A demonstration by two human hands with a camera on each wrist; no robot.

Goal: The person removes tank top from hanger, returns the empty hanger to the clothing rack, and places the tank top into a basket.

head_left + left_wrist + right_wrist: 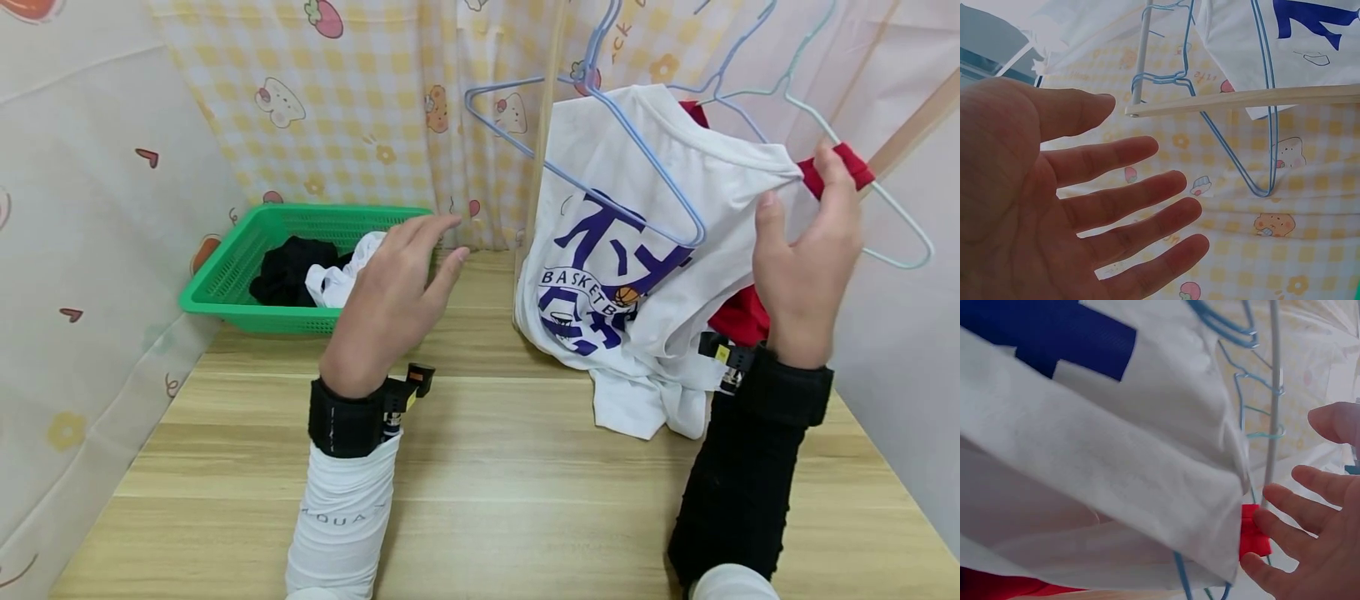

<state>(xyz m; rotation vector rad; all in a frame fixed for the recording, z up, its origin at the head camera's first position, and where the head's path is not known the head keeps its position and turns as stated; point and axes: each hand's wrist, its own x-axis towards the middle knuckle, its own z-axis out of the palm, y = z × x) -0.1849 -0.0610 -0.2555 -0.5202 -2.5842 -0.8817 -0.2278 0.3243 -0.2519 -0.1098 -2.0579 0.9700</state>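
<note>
A white basketball shirt (pixel 720 208) with dark blue lettering hangs on the rack, its lower part on the table. My right hand (pixel 810 242) is at its shoulder with fingers extended and no cloth gripped; whether the fingertips touch the shirt cannot be told. Behind it hangs a red garment (pixel 738 317), whose strap (pixel 1254 531) lies beside those fingers in the right wrist view. A bare blue hanger (pixel 1265 190) hangs in front of the shirt. My left hand (pixel 393 296) is raised before the basket, fingers spread and holding nothing.
A green basket (pixel 251 315) at the back left holds black cloth (pixel 291 268) and white cloth (pixel 324 287). The rack's wooden post (pixel 546 125) stands left of the shirt. A mint hanger (pixel 918 237) juts out right. A checked curtain (pixel 360 125) hangs behind the wooden table (pixel 525 500).
</note>
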